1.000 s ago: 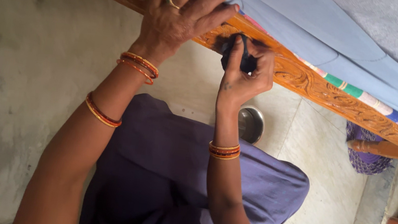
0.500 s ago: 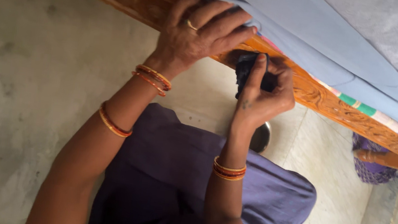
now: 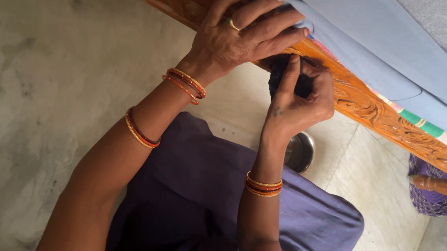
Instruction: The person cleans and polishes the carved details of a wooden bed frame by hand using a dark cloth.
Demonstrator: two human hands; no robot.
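Right hand presses dark cloth on carved rail; steel bowl below.

Left hand flat on carved wooden rail, holding blue sheet. Right hand pressing dark cloth against carving. Steel bowl on floor below.
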